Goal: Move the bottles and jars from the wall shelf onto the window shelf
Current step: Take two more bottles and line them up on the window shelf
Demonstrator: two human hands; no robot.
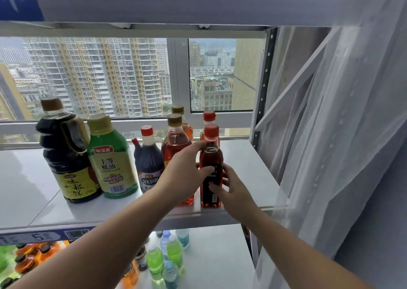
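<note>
Red bottle (211, 154): upright, right front of window shelf (251, 167), just beside an amber bottle (175, 147). Held by both hands, left hand (187, 172) curled round the shoulder, right hand (234, 192) gripping at the label. Base seemingly seated; to be steadied, then released gently.

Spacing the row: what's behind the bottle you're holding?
Another red-capped bottle; only its cap and a bit of shoulder show. The held bottle covers the rest.
</note>
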